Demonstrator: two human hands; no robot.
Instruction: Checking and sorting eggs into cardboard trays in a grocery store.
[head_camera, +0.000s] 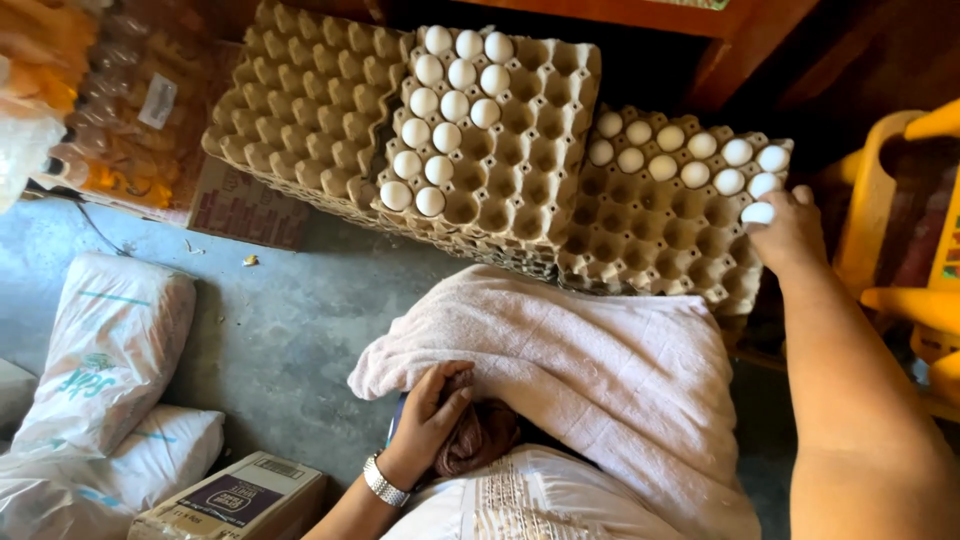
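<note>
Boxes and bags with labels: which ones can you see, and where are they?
Brown cardboard box with purple label: bottom left, on the floor.
White woven sacks with teal print: far left, piled up.
Flat cardboard with maroon print: under the empty egg trays.
Clear-wrapped pack with white sticker: top left.

Right arm is stretched far forward and up along the right side of the view, bare from the upper arm down, forearm running straight to the wrist. The right hand (790, 232) is seen from its back, knuckles up, fingers curled together at the tips, pinching a small white oval egg (758, 213) between thumb and fingertips. The left arm comes in low from the bottom edge, bent at the elbow, a silver metal watch band (384, 481) around the wrist. The left hand (432, 408) lies close to the body, palm down, fingers spread a little and gently curved, thumb set apart, pressing flat and holding nothing.
</note>
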